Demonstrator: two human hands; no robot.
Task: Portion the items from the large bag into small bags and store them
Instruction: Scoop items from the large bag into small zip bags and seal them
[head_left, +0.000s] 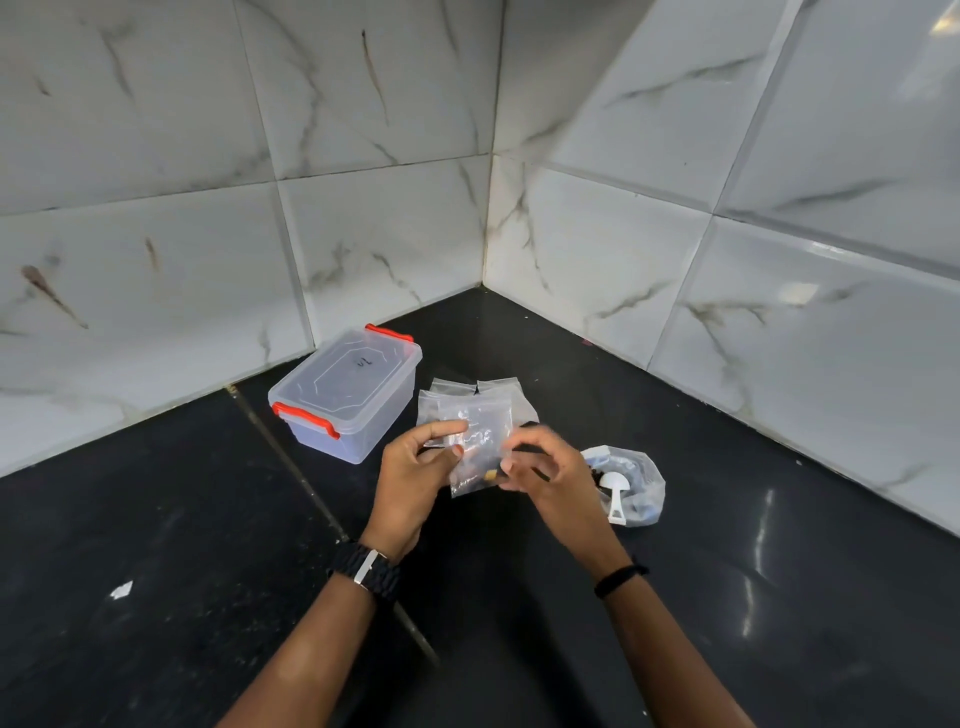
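Observation:
I hold a small clear zip bag (475, 457) above the black counter between both hands. My left hand (415, 473) pinches its upper left edge with thumb and finger. My right hand (545, 470) grips its right side, slightly blurred. A few dark and tan bits show at the bag's bottom. Behind it lie several empty small clear bags (483, 395) in a loose pile on the counter. To the right sits the large clear bag (636, 491), open, with dark items and a white scoop (615, 491) inside.
A clear plastic storage box (345, 395) with a shut lid and orange clips stands to the left of the bags near the tiled wall. White marble-pattern tiles form a corner behind. A white scrap (122, 590) lies on the black counter (208, 519) at the left.

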